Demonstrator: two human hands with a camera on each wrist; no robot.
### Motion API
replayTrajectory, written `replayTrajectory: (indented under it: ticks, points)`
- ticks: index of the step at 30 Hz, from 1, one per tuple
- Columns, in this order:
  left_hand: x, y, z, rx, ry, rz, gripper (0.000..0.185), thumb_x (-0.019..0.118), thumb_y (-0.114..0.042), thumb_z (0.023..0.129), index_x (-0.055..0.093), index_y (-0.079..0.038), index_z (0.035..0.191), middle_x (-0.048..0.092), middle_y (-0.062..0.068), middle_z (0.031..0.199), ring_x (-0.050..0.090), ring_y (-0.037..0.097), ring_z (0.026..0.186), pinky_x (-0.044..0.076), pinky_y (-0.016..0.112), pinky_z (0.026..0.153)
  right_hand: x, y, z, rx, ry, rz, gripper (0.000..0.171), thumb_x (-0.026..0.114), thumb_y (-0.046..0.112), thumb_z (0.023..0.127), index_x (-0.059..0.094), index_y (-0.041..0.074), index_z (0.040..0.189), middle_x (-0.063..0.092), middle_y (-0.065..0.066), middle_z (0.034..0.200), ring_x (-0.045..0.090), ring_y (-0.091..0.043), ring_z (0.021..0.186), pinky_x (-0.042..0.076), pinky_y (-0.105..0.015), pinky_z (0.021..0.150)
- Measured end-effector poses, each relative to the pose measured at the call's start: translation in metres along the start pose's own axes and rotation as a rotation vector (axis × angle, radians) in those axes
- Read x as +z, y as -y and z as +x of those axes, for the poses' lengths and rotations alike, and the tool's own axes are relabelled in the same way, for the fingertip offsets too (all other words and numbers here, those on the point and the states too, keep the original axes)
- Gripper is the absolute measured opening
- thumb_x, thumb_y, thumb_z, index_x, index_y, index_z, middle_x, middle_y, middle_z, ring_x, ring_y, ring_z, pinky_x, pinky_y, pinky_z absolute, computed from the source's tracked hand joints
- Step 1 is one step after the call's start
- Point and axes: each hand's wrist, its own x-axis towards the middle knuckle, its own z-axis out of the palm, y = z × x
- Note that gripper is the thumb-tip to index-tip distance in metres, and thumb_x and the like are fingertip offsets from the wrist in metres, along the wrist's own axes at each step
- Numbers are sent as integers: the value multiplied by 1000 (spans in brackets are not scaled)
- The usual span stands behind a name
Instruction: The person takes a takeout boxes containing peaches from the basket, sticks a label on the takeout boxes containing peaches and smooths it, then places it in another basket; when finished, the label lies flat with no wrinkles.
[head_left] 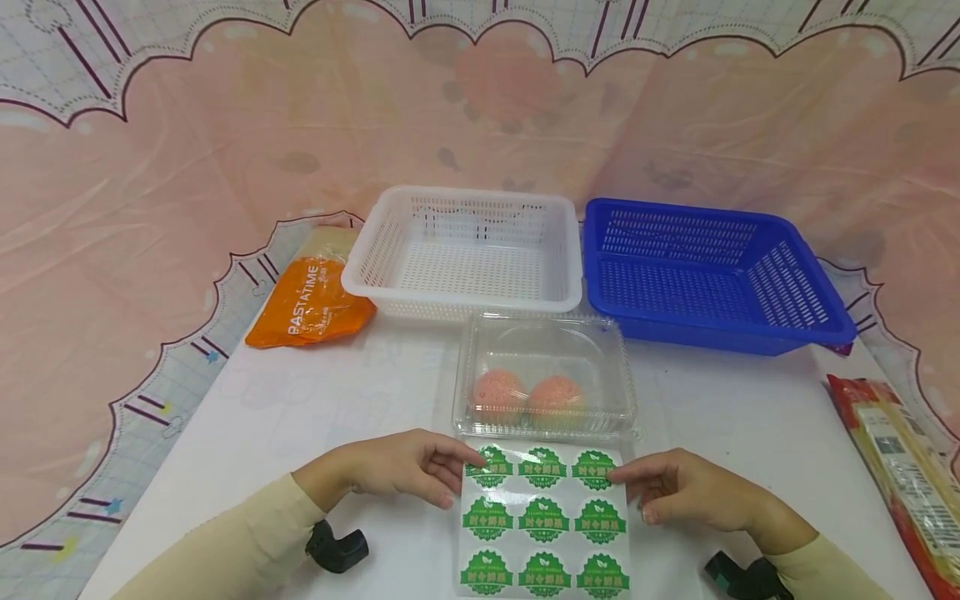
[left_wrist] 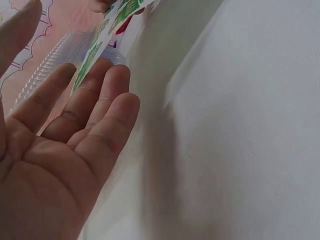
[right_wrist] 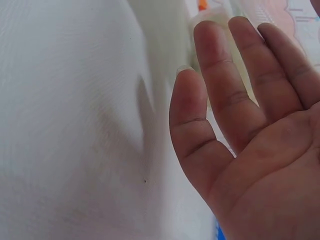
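Observation:
A sheet of round green stickers [head_left: 543, 521] lies at the near edge of the white table [head_left: 300, 417]. My left hand [head_left: 467, 468] pinches its top left corner between thumb and forefinger. My right hand [head_left: 621, 483] holds the top right edge with its fingertips. In the left wrist view the left hand [left_wrist: 75, 100] shows its palm with nearly straight fingers, and the sticker sheet [left_wrist: 107, 25] rises tilted past them. The right wrist view shows only the right hand [right_wrist: 235, 75] with relaxed fingers over the table; the sheet is out of sight there.
Just behind the sheet sits a shut clear clamshell box [head_left: 543, 333] with two pink-orange round things [head_left: 525, 396] inside. Farther back stand a white basket [head_left: 390, 242] and a blue basket [head_left: 600, 250]. An orange pasta bag [head_left: 311, 300] lies back left, a red packet [head_left: 900, 475] right.

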Motion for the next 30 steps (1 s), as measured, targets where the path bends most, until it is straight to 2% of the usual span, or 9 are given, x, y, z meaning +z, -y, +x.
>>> replayTrajectory:
  ticks: [9, 20, 24, 30]
  points:
    - [5, -3, 2, 24, 8, 12, 50, 70, -1, 90, 56, 3, 138, 68, 7, 118, 64, 17, 105, 54, 27, 88, 2, 1, 1, -2, -2, 28, 45, 61, -3, 96, 55, -1, 140, 63, -4, 113, 62, -15, 105, 53, -27, 89]
    - [8, -10, 0, 52, 39, 33, 48, 69, -1, 90, 57, 3, 137, 70, 5, 113, 63, 15, 95, 54, 24, 85, 4, 4, 0, -45, 29, 78, 46, 60, -3, 97, 54, 4, 143, 62, -2, 115, 59, -12, 102, 53, -26, 85]
    - [9, -14, -1, 70, 44, 35, 49, 69, -1, 90, 56, 5, 137, 70, 4, 108, 62, 14, 92, 54, 23, 83, 5, 6, 0, -54, 31, 83, 49, 60, -6, 96, 55, 8, 143, 60, 1, 115, 56, -11, 96, 51, -26, 81]
    - [10, -19, -3, 87, 38, 42, 50, 70, -1, 90, 56, 5, 138, 69, 5, 108, 62, 14, 93, 55, 24, 85, 8, 11, 2, -95, -2, 21, 51, 63, -7, 94, 57, 8, 142, 61, 2, 111, 55, -15, 87, 51, -31, 70]
